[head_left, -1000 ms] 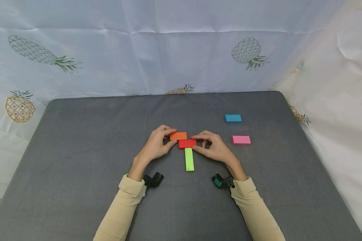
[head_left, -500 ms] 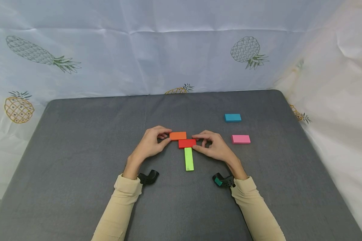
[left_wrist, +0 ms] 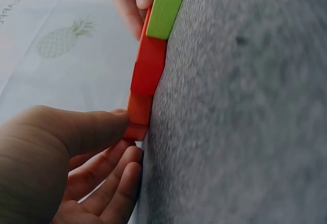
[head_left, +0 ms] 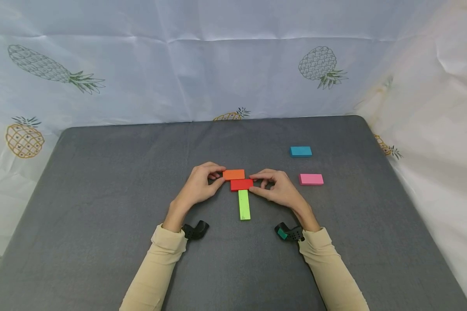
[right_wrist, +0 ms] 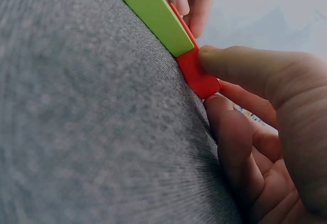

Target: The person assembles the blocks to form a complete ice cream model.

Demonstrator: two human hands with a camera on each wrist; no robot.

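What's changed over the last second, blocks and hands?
The orange block slid rightward along the far side of the red block. The left hand backed off leftward, then moved back in to the orange block's left end. Unchanged: right hand at the red block's right end; green block, blue block, pink block.

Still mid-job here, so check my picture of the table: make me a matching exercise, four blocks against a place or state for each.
1. Orange block
2. Blue block
3. Green block
4. Red block

A. Nearest the person of all the blocks
B. Touched by the right hand
C. Touched by the left hand
D. Farthest from the person

Pairs: 1-C, 2-D, 3-A, 4-B
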